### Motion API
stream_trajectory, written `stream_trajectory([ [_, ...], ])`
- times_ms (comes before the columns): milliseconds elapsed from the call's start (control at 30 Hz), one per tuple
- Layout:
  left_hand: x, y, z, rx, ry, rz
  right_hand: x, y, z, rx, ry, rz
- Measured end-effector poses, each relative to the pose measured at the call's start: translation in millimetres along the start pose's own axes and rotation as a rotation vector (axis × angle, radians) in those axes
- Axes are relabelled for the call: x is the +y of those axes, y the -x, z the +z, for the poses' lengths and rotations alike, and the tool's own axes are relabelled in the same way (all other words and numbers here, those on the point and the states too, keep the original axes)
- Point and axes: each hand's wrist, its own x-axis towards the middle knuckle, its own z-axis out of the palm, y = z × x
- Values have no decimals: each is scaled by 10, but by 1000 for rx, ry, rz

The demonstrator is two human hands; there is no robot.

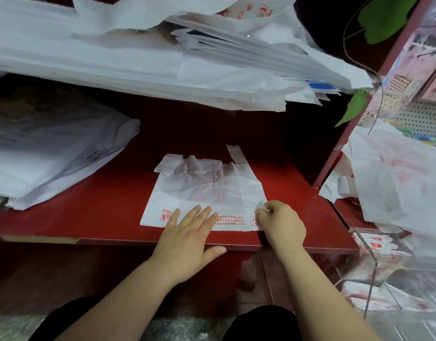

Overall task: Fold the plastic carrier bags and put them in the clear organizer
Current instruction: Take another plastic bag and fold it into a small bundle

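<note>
White, thin plastic carrier bag (207, 193) with red print lies flat on the dark red shelf (89, 212), handles pointing away. Left hand (187, 232) presses it palm-down, fingers spread. Right hand (281, 225) pinches the bag's near right corner. Clear acrylic organizer (394, 274) stands lower right, holding folded bags.

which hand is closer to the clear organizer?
Right. The right hand pinches the near right corner of the bag, beside the clear organizer. The left hand presses the bag's near edge, farther left.
</note>
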Motion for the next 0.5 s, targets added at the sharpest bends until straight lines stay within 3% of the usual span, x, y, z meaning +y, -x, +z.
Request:
stream_trajectory([
  [100,13,-11,-11,-35,-47,-57,-22,66,36,95,27,-19],
  [200,40,17,-41,-52,-59,-98,-103,208,119,304,-4,-367],
  [300,34,2,-20,-37,-51,-91,-147,415,259,74,-11,-665],
  [367,-9,20,-28,-17,-47,-75,-81,453,262,-60,43,-695],
  [500,-203,134,-85,16,-9,-100,118,296,112,-170,262,-652],
])
